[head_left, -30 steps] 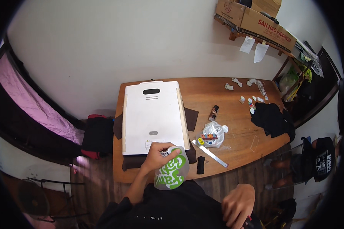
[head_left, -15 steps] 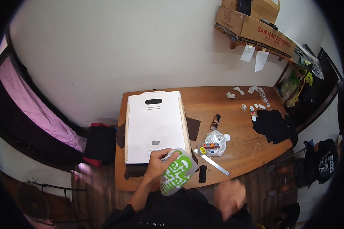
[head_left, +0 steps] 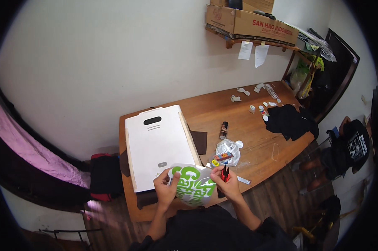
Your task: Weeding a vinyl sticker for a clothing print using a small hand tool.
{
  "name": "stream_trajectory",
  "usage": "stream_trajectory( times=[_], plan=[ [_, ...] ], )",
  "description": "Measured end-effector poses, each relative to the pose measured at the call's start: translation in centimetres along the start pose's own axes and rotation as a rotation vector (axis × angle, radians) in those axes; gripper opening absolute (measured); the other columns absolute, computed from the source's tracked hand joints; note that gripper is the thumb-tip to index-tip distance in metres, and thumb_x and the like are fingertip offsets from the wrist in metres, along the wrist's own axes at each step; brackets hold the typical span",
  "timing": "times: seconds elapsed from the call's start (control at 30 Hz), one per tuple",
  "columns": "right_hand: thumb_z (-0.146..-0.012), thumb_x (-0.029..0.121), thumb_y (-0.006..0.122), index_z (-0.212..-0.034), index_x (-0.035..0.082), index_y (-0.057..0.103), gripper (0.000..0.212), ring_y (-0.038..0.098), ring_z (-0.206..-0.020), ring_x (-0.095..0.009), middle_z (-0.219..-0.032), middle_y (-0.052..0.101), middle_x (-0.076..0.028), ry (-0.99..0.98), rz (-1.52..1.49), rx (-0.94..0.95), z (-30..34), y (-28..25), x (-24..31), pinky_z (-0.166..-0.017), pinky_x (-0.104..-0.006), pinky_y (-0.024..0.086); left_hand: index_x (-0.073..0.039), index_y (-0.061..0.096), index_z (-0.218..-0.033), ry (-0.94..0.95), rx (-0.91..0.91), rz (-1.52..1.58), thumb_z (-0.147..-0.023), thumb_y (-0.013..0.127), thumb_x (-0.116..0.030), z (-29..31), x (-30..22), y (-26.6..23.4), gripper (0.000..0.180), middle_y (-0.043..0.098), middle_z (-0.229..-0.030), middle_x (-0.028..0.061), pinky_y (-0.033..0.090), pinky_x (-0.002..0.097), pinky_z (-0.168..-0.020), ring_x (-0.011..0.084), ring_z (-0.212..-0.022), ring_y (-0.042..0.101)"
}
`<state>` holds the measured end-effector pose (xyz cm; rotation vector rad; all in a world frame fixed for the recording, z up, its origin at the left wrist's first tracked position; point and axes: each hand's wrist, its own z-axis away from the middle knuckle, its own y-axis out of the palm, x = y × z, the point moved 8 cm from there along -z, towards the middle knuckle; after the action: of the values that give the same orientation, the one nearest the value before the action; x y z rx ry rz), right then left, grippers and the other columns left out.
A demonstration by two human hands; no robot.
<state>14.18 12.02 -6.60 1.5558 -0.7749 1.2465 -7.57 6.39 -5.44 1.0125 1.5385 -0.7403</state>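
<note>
Between my hands is a sheet point(head_left: 191, 188), grey and glossy, printed with large green lettering. My left hand point(head_left: 166, 186) grips its left edge, thumb on top. At the upper right edge, my right hand point(head_left: 225, 184) pinches the sheet, and a small pair of red-and-black thread snips point(head_left: 225, 173) is also held in it, dark tips pointing up. The sheet is raised just in front of a white board point(head_left: 161, 144) with a dark oval slot, which lies on the wooden table point(head_left: 201, 111). Part of a ruler point(head_left: 244, 180) shows beside my right hand.
A dark spray can point(head_left: 224, 130) and a clear plastic bag point(head_left: 230, 149) stand right of the board. Black cloth point(head_left: 287, 121) and several white scraps point(head_left: 236, 98) lie farther right. Another person point(head_left: 348, 146) sits at the right. Cardboard boxes point(head_left: 256, 27) fill a wall shelf.
My right hand has come up from the lower right to the sheet, now with the snips in it. The sheet is turned to be held by both hands. The whole view has shifted.
</note>
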Motion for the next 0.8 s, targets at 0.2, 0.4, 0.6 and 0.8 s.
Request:
stream_trajectory(
  times=[0.2,0.4,0.6,0.8],
  plan=[
    [-0.091,0.011,0.064,-0.100,0.002,0.060,0.013,0.048,-0.057,0.001,-0.072,0.058,0.006,0.012,0.029,-0.104,0.3,0.3,0.8,-0.047,-0.0152,0.033,-0.003,0.042,-0.121,0.019,0.409,0.101,-0.076,0.077,0.003,1.4,0.3,2.0,0.057,0.062,-0.099,0.0105,0.055,0.0237,-0.071,0.0134,-0.087,0.065],
    [-0.092,0.013,0.063,-0.101,0.002,0.059,0.015,0.047,-0.057,0.000,-0.072,0.058,0.006,0.004,-0.065,-0.118,0.6,0.5,0.1,-0.047,-0.0151,0.032,-0.003,0.041,-0.120,-0.070,0.345,0.231,-0.077,0.072,0.009,1.3,0.0,1.3,0.054,0.061,-0.099,0.0136,0.057,0.0258,-0.071,0.0178,-0.088,0.066],
    [-0.091,0.013,0.064,-0.106,-0.001,0.058,0.020,0.053,-0.068,-0.002,-0.083,0.060,0.001,0.000,0.006,-0.044,1.2,2.2,-0.5,-0.060,-0.0156,0.042,-0.005,0.039,-0.120,-0.026,0.266,0.216,-0.077,0.071,0.011,0.6,-0.8,-0.8,0.056,0.062,-0.098,0.0152,0.058,0.0266,-0.071,0.0195,-0.086,0.067],
    [-0.086,0.012,0.071,-0.100,0.001,0.061,0.020,0.045,-0.065,0.000,-0.074,0.052,0.006,-0.044,0.145,0.095,1.9,4.2,-1.4,-0.057,-0.0169,0.035,-0.005,0.038,-0.120,0.048,0.178,0.230,-0.079,0.069,0.010,-0.5,-1.2,-2.4,0.054,0.059,-0.103,0.0156,0.056,0.0265,-0.076,0.0187,-0.091,0.064]
  ],
)
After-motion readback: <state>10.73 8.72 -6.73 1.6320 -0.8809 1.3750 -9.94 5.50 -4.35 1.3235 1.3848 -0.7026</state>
